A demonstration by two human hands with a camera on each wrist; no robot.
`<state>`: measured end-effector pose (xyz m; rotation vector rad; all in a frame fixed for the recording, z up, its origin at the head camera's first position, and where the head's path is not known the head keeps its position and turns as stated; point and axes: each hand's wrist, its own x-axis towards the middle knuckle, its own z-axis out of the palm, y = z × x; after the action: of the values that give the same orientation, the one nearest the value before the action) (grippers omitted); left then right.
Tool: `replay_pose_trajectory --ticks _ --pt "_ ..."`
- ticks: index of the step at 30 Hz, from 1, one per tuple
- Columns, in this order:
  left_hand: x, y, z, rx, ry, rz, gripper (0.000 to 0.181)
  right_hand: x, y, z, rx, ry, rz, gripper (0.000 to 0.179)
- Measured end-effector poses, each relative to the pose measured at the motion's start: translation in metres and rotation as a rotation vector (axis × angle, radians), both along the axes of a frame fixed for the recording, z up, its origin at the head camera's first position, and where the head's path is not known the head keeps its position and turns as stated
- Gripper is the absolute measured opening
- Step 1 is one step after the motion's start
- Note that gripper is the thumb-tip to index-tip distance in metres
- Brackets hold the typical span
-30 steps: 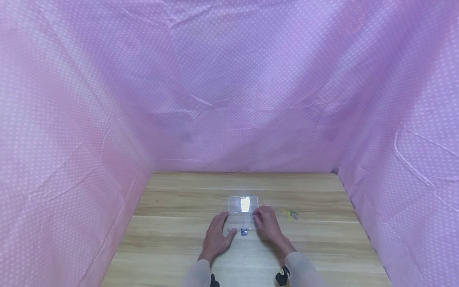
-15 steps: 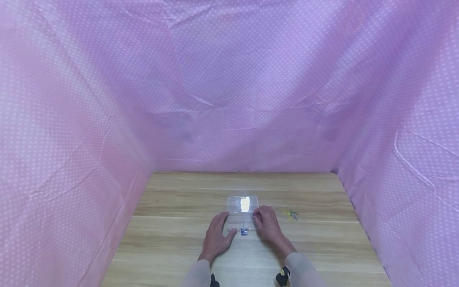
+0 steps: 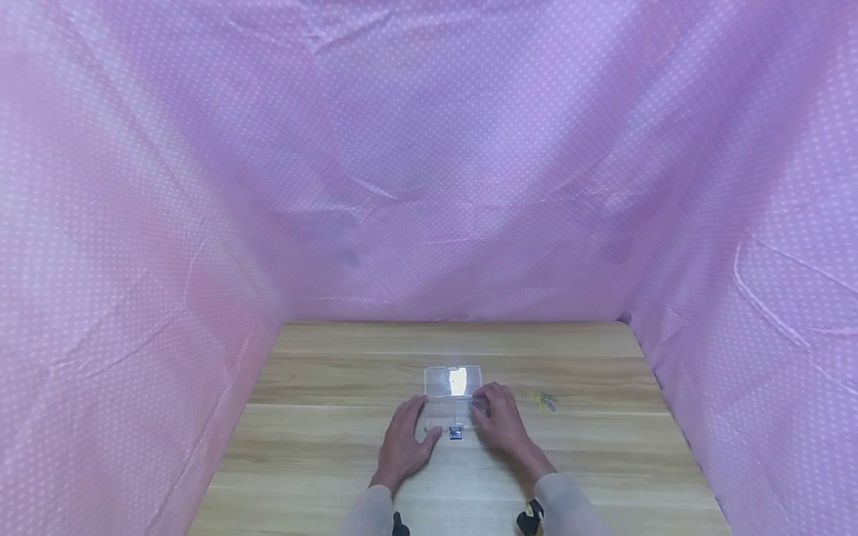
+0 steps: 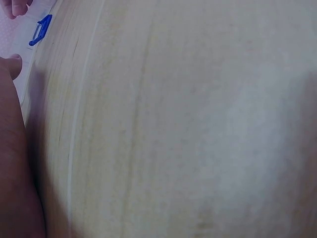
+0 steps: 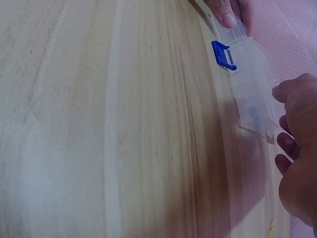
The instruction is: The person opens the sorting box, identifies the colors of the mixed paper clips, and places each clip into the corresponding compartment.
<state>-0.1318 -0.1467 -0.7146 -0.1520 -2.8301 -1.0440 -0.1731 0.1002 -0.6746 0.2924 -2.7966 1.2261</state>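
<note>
A clear plastic compartment box (image 3: 439,412) lies on the table with its lid (image 3: 439,380) raised at the far side. Its blue latch (image 5: 223,55) sticks out at the front. My left hand (image 3: 404,445) holds the box's left end, thumb at the front edge and fingers along the side. Over the right-hand compartment is my right hand (image 3: 503,423), thumb and index finger apart and the other fingers loosely bent. A small bluish piece (image 5: 253,111) shows inside the box below that thumb; its kind is too blurred to tell.
Several yellow, green and blue paper clips (image 3: 544,400) lie in a loose pile right of the box. The wooden table (image 3: 322,432) ends at a pink dotted cloth (image 3: 429,260) on the far side and both flanks.
The right thumb has parted a little from the index finger, and a bluish piece shows by the fingertips. The left hand and the box stay in place.
</note>
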Motion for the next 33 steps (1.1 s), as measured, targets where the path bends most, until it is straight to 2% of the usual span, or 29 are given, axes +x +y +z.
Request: replay_pose_trajectory --ticks 13,19,27,33 --pt "0.0 0.0 0.003 0.005 -0.017 -0.005 0.073 0.007 0.009 0.006 0.0 0.05 0.006 0.024" --pt "0.0 0.0 0.003 0.01 -0.029 -0.003 0.074 0.01 0.02 0.004 0.007 0.121 0.007 0.025" --pt "0.0 -0.001 -0.001 0.008 -0.02 -0.009 0.074 0.017 0.037 0.004 0.022 0.076 -0.024 0.029" --pt "0.0 -0.002 0.0 0.005 -0.016 -0.01 0.074 0.022 0.051 0.002 0.044 0.117 -0.047 0.028"
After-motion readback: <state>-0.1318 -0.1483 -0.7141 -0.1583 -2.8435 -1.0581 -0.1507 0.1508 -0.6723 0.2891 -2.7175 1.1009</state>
